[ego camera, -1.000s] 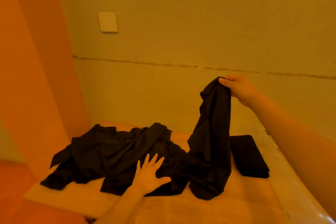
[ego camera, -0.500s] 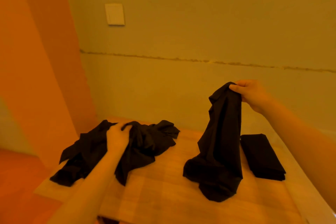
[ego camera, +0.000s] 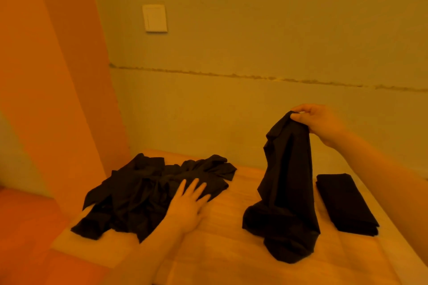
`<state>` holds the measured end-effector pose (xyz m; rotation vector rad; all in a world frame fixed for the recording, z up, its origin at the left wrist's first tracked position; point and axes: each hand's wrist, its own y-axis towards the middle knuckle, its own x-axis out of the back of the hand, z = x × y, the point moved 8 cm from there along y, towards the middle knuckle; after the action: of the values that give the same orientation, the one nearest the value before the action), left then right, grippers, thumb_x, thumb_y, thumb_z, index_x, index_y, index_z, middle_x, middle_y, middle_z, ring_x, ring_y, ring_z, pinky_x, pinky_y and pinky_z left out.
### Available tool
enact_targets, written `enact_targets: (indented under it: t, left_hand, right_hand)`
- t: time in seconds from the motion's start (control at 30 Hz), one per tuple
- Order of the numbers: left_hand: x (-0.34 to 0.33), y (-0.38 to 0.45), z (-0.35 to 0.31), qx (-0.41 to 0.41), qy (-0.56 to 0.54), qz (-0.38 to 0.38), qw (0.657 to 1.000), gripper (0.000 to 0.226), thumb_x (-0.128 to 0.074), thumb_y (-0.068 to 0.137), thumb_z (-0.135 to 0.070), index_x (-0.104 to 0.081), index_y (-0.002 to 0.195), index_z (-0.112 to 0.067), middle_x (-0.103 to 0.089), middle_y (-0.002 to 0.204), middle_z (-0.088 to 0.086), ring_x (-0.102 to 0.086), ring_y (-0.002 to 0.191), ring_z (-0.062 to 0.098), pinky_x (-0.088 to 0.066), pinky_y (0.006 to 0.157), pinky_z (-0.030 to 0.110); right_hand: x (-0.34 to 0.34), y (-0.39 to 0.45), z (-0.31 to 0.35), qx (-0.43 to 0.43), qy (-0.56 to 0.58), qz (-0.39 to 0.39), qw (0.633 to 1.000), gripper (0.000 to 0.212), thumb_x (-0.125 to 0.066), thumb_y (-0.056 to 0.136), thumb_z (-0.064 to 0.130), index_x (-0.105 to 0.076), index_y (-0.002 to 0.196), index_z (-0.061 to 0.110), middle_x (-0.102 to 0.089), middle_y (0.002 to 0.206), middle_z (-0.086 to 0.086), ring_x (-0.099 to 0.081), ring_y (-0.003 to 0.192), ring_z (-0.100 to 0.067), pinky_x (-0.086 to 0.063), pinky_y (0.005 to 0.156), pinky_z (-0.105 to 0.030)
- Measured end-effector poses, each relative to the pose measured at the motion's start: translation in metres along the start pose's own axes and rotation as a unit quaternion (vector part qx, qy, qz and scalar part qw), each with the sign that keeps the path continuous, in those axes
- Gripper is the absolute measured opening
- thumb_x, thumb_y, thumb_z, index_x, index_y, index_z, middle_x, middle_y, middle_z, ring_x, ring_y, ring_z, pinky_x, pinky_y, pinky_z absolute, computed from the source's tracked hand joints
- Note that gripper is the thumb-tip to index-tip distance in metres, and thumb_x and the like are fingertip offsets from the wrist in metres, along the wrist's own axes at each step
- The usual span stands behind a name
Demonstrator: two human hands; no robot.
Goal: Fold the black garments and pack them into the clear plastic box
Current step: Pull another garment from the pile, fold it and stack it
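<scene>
My right hand [ego camera: 317, 122] pinches the top of a black garment [ego camera: 287, 183] and holds it up, its lower end bunched on the wooden table [ego camera: 231, 250]. A crumpled pile of black garments [ego camera: 143, 192] lies at the table's left side. My left hand [ego camera: 187, 203] rests flat, fingers spread, on the pile's right edge. A folded black garment [ego camera: 342, 201] lies flat at the right of the table. No clear plastic box is in view.
The table stands in a corner, with a plain wall behind carrying a white switch plate [ego camera: 154, 18] and an orange panel [ego camera: 46, 76] to the left. The table's left edge is close to the pile.
My left hand pushed the pile away to the left, gripped it, then let go and now lies flat on it. The lifted garment now hangs apart from the pile.
</scene>
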<state>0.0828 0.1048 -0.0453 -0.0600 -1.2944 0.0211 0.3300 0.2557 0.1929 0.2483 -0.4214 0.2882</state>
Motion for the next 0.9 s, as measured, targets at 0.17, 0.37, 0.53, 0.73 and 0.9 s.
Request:
enact_targets:
  t: [0.17,0.37,0.53,0.73,0.9]
  left_hand:
    - [-0.019,0.001,0.051,0.211,-0.049,0.095,0.972,0.062,-0.013,0.096,-0.055,-0.005,0.150,-0.026,0.008,0.158,0.005,0.013,0.144,0.029,0.008,0.114,0.053]
    - [0.084,0.027,0.001,0.122,-0.221,-0.062,0.966,0.061,-0.035,0.094,-0.054,-0.029,0.145,-0.021,-0.009,0.158,0.005,-0.003,0.145,0.023,-0.006,0.115,0.049]
    - [0.224,0.037,-0.078,-0.033,-0.649,-0.095,0.754,0.073,-0.065,0.086,-0.028,-0.024,0.147,-0.023,-0.029,0.150,-0.007,-0.028,0.137,0.011,-0.030,0.106,0.026]
    - [0.292,0.054,-0.081,-0.028,-0.747,-0.194,0.636,0.015,-0.062,0.088,-0.013,-0.063,0.073,-0.014,-0.059,0.063,-0.006,-0.050,0.049,-0.005,-0.040,0.056,0.021]
    - [0.333,0.048,-0.082,-0.069,-0.730,-0.124,0.668,0.021,-0.060,0.089,-0.014,-0.061,0.069,-0.016,-0.061,0.052,-0.009,-0.057,0.047,0.000,-0.046,0.049,0.017]
  right_hand:
    - [0.010,-0.006,0.003,0.016,-0.039,0.002,0.999,0.009,-0.056,0.090,0.013,-0.065,0.093,0.011,-0.060,0.082,0.002,-0.055,0.075,-0.006,-0.045,0.062,-0.016]
    - [0.017,-0.011,0.007,0.012,0.006,0.002,1.000,0.013,-0.056,0.091,0.016,-0.064,0.080,0.017,-0.060,0.080,0.001,-0.056,0.074,-0.008,-0.047,0.056,-0.012]
    - [0.020,-0.020,0.028,0.027,0.081,0.029,0.996,0.022,-0.048,0.095,0.016,-0.056,0.074,0.015,-0.053,0.073,-0.002,-0.052,0.070,-0.013,-0.042,0.065,-0.024]
    - [0.050,-0.036,0.051,0.046,0.092,0.044,0.994,0.024,-0.046,0.096,0.015,-0.051,0.072,0.017,-0.055,0.062,0.005,-0.054,0.054,-0.002,-0.041,0.058,-0.020]
    - [0.065,-0.054,0.061,0.043,0.029,0.125,0.991,0.023,-0.070,0.072,0.032,-0.062,0.088,0.017,-0.067,0.078,-0.001,-0.064,0.071,-0.011,-0.049,0.062,-0.019]
